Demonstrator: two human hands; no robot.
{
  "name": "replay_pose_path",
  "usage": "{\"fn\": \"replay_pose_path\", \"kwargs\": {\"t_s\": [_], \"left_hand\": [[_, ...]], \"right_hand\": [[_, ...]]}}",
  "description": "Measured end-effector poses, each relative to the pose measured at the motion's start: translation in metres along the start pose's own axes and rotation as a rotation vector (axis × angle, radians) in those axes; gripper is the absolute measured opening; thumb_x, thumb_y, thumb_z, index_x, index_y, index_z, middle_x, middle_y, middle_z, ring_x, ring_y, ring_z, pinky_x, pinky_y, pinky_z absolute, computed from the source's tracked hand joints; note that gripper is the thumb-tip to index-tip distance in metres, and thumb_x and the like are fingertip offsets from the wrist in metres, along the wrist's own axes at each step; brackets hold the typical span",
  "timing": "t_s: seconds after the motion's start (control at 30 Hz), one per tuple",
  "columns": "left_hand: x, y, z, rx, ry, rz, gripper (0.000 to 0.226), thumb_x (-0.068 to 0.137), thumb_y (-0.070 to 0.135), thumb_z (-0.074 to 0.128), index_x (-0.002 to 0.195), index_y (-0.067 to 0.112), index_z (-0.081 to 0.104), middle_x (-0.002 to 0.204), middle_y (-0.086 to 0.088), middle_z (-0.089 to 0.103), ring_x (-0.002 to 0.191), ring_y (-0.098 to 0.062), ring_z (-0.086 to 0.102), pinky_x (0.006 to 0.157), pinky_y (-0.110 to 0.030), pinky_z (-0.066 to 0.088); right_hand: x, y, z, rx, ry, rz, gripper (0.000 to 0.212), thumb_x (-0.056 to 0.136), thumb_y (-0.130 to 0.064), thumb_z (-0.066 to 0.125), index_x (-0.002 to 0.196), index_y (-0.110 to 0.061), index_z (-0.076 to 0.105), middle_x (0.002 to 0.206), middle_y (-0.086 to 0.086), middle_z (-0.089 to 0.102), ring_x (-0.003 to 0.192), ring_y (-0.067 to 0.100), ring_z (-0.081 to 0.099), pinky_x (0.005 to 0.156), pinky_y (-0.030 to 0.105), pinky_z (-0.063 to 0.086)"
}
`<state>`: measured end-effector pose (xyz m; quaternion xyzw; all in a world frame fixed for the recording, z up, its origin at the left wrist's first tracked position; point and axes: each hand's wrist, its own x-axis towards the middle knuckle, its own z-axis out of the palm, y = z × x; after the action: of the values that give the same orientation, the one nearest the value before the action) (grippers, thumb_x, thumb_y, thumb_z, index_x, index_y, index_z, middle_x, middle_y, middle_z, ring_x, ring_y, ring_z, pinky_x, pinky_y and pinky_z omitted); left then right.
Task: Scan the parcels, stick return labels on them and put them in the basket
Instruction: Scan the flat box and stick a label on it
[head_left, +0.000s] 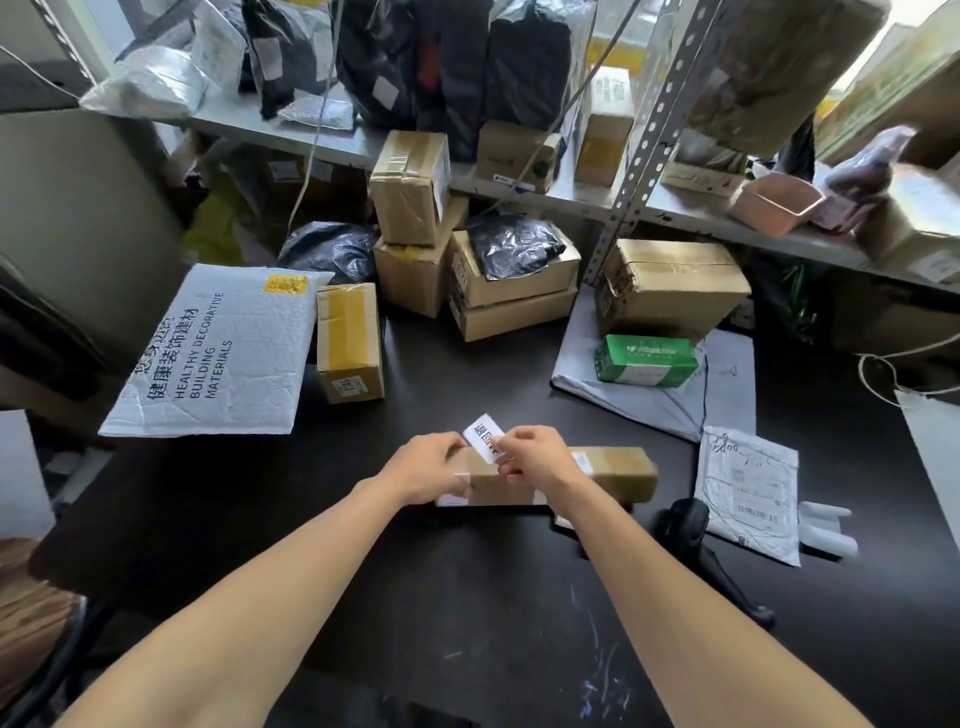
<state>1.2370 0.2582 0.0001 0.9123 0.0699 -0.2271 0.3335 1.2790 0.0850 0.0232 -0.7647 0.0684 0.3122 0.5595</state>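
A long brown cardboard parcel (618, 470) lies across the black table (467, 597) just beyond my hands. My left hand (431, 467) grips the parcel's left end, fingers curled over its top edge. My right hand (537, 457) pinches a small white return label (483, 434) with black characters, held tilted above the parcel's top, between the two hands. A black handheld scanner (688, 519) lies on the table to the right of the parcel, its cable trailing toward me.
A white bubble mailer (218, 353) lies at the left, a small taped box (349, 343) beside it. Stacked cartons (467, 260) stand at the back. A green packet (647, 361), a grey mailer (748, 493) and a pink basket (776, 202) on the shelf are at the right.
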Motion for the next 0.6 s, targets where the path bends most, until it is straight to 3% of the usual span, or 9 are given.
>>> {"fn": "replay_pose_path", "kwargs": {"t_s": [0.07, 0.13, 0.2, 0.27, 0.33, 0.47, 0.6], "left_hand": [[-0.004, -0.002, 0.005, -0.424, -0.070, -0.158, 0.031, 0.088, 0.025, 0.074, 0.115, 0.011, 0.066, 0.112, -0.009, 0.069, 0.094, -0.019, 0.067, 0.075, -0.032, 0.058], [-0.010, -0.002, 0.014, -0.699, -0.055, -0.289, 0.019, 0.092, 0.021, 0.072, 0.102, 0.005, 0.071, 0.106, -0.015, 0.072, 0.088, -0.023, 0.072, 0.081, -0.041, 0.062], [-0.008, -0.006, 0.021, -0.640, -0.004, -0.287, 0.020, 0.088, 0.027, 0.077, 0.091, 0.007, 0.076, 0.098, -0.013, 0.075, 0.090, -0.025, 0.073, 0.084, -0.042, 0.061], [-0.008, -0.006, 0.023, -0.422, -0.033, -0.254, 0.024, 0.086, 0.035, 0.077, 0.084, 0.011, 0.078, 0.090, -0.006, 0.074, 0.091, -0.021, 0.071, 0.079, -0.034, 0.062], [-0.007, -0.005, 0.022, -0.369, -0.091, -0.244, 0.019, 0.090, 0.031, 0.073, 0.082, 0.014, 0.075, 0.085, -0.002, 0.071, 0.087, -0.017, 0.068, 0.075, -0.028, 0.060], [-0.010, -0.004, 0.026, -0.466, -0.197, -0.204, 0.011, 0.098, 0.019, 0.062, 0.095, 0.015, 0.072, 0.096, -0.006, 0.073, 0.086, -0.014, 0.067, 0.079, -0.027, 0.060], [-0.015, -0.007, 0.032, -0.537, -0.176, -0.128, 0.019, 0.100, 0.015, 0.058, 0.113, 0.015, 0.071, 0.104, -0.008, 0.073, 0.098, -0.017, 0.067, 0.077, -0.027, 0.058]], "right_hand": [[-0.006, -0.003, -0.006, 0.219, -0.011, -0.012, 0.017, 0.094, -0.013, 0.063, 0.078, -0.010, 0.063, 0.064, 0.005, 0.057, 0.054, 0.011, 0.053, 0.052, 0.020, 0.043], [-0.010, -0.004, -0.011, 0.311, -0.066, -0.012, 0.017, 0.094, -0.014, 0.063, 0.078, -0.011, 0.062, 0.063, 0.002, 0.056, 0.055, 0.010, 0.054, 0.054, 0.020, 0.044], [-0.012, 0.001, -0.013, 0.290, -0.108, 0.020, 0.019, 0.094, -0.012, 0.063, 0.075, -0.012, 0.061, 0.061, 0.002, 0.054, 0.052, 0.009, 0.051, 0.053, 0.019, 0.042], [-0.014, 0.011, -0.014, 0.243, -0.121, 0.069, 0.019, 0.094, -0.011, 0.063, 0.075, -0.011, 0.061, 0.061, 0.002, 0.054, 0.050, 0.009, 0.050, 0.050, 0.017, 0.041], [-0.018, 0.020, -0.013, 0.210, -0.089, 0.112, 0.019, 0.094, -0.014, 0.063, 0.076, -0.012, 0.061, 0.062, 0.002, 0.055, 0.052, 0.009, 0.052, 0.051, 0.017, 0.045], [-0.020, 0.030, -0.015, 0.166, 0.048, 0.134, 0.022, 0.090, -0.014, 0.064, 0.070, -0.015, 0.057, 0.058, 0.000, 0.049, 0.047, 0.009, 0.043, 0.047, 0.019, 0.037], [-0.025, 0.041, -0.017, -0.042, 0.148, 0.046, 0.017, 0.073, -0.023, 0.070, 0.063, -0.015, 0.059, 0.059, 0.002, 0.053, 0.058, 0.017, 0.046, 0.063, 0.033, 0.037]]}}
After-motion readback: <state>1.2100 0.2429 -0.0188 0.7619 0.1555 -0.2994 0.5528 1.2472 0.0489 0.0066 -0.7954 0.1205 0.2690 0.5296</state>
